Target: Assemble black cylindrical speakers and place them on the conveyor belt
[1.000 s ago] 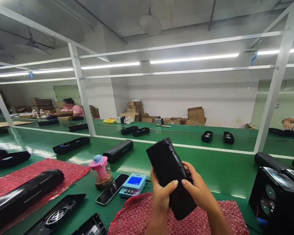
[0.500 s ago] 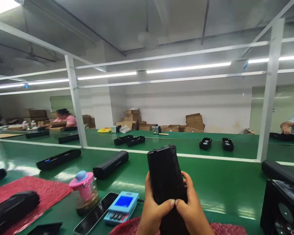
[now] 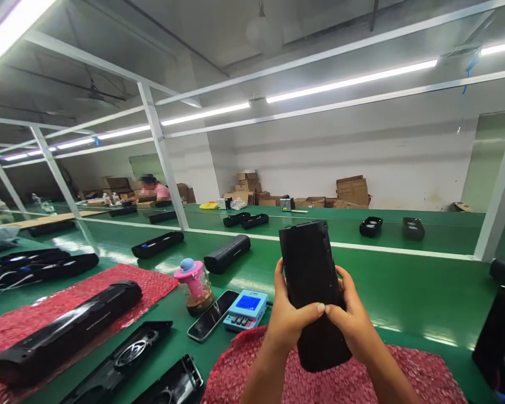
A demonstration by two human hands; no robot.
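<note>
Both my hands hold up a black speaker housing [image 3: 313, 275], long and rounded at its lower end, over a sheet of red bubble wrap [image 3: 416, 365]. My left hand [image 3: 292, 314] wraps its left side and my right hand [image 3: 349, 314] its right, with the thumbs nearly meeting on the face. To the left of my hands lie a light-blue tester with a lit blue screen [image 3: 248, 303] and a smartphone [image 3: 212, 316]. Beside them stands a glass jar with a pink top and blue knob [image 3: 197, 286].
A long black speaker [image 3: 71, 331] lies on red bubble wrap at left, with black panels [image 3: 126, 359] in front. More housings stand along the green bench [image 3: 404, 286]. White posts [image 3: 164, 157] rise from it. A person in pink [image 3: 162, 192] sits far left.
The view has swung left and down, bringing more of the left bench and the bubble wrap into sight. The housing stays in both hands, now showing its lower end.
</note>
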